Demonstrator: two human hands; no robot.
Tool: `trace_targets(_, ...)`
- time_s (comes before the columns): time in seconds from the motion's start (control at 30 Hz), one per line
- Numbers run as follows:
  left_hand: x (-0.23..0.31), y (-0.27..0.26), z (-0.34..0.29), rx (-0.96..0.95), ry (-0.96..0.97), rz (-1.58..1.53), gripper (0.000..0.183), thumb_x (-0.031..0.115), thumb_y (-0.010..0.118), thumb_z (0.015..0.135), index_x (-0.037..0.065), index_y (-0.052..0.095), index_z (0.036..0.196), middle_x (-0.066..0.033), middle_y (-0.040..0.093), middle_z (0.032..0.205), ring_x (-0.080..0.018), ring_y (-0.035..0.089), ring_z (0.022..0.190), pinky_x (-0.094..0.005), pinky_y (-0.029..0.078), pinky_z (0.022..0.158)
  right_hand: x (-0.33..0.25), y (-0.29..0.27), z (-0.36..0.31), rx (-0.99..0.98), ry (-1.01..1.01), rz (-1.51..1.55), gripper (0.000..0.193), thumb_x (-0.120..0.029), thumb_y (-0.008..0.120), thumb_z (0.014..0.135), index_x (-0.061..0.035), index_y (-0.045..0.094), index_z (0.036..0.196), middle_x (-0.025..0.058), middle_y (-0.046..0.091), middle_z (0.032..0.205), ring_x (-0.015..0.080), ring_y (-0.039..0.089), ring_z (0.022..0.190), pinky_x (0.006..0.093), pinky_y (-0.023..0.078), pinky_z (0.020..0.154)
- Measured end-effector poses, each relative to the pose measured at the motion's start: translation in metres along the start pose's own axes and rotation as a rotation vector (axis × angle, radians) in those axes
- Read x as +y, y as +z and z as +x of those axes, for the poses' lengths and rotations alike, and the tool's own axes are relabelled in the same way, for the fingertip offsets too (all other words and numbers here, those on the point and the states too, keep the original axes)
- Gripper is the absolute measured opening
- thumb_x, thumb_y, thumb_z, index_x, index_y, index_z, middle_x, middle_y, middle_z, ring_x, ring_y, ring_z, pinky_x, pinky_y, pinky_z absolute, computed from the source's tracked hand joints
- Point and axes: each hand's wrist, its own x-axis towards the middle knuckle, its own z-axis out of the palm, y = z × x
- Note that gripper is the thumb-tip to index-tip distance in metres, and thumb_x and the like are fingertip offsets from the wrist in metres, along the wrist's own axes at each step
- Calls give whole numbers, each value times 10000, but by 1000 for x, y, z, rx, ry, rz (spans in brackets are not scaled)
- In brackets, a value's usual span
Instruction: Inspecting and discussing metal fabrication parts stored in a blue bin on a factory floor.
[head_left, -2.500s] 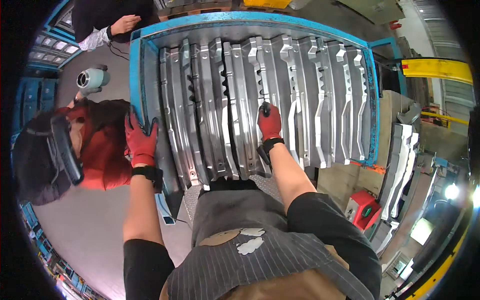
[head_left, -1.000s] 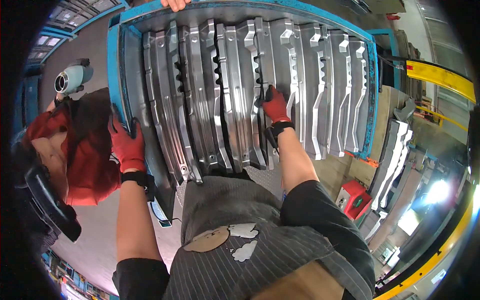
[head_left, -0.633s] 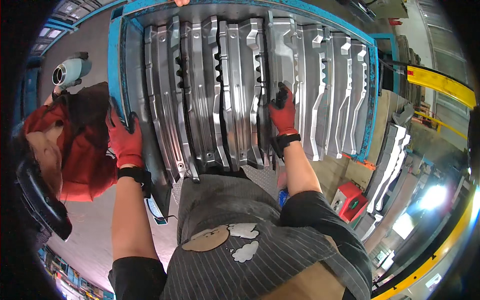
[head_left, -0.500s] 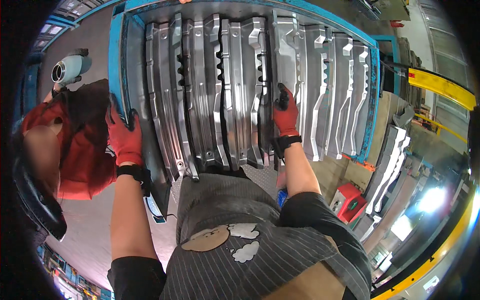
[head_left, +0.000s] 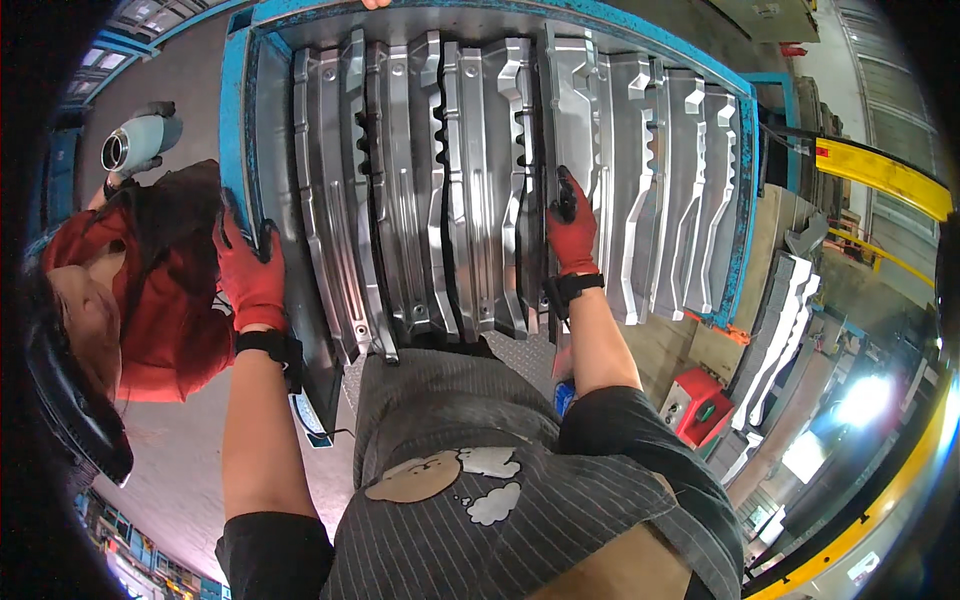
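Observation:
My left hand, in a red glove with dark fingertips, lies on the left rim of a blue metal bin, its fingers stretched out and thumb apart. Pressed stamped sheet-metal panels stand side by side in the bin, long, grey and ribbed, with notched edges. My right hand, gloved alike, is closed at the upright edge of a panel right of the middle. Part of its grip is hidden behind the glove.
A person in red is close on my left, with a gloved hand at a pale blue cylinder. Fingertips show at the far rim. At right are a red box, a yellow rail and white long parts.
My hands stay where they were on the rim and the panel. The person on the left has turned the head slightly, and the cylinder has shifted a little.

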Motion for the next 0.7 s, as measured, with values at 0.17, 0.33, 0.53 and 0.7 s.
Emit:
trace_targets(0.17, -9, 7, 0, 6, -4, -13, 696, 282, 643, 780, 98, 314, 1364, -198, 367, 1356, -408, 464, 1167, -495, 423, 934, -8, 2, 1, 49, -53, 93, 574, -28, 606, 719, -152, 500, 1270, 130, 584, 1162, 325, 579, 1044, 385, 480, 871)
trace_targets(0.33, -8, 7, 0, 4, 10, -19, 696, 269, 646, 774, 73, 317, 1355, -211, 371, 1347, -412, 466, 1160, -476, 426, 937, -5, 1, 1, 17, -84, -63, 546, -28, 593, 727, -167, 516, 1249, 131, 566, 1144, 328, 579, 1027, 397, 485, 859)
trace_targets(0.53, -3, 3, 0, -2, 10, -18, 675, 264, 645, 775, 62, 337, 1340, -218, 375, 1337, -416, 472, 1148, -469, 438, 926, -12, -2, 1, -8, -54, -110, 543, -37, 601, 734, -207, 523, 1244, 118, 548, 1161, 331, 575, 1027, 405, 488, 850)
trace_targets(0.7, -9, 6, -2, 31, 27, -26, 680, 272, 641, 779, 62, 331, 1347, -218, 378, 1332, -415, 477, 1143, -466, 441, 923, -5, 1, -2, -10, -55, -160, 543, -45, 608, 736, -218, 524, 1243, 114, 542, 1174, 332, 575, 1023, 402, 485, 854)
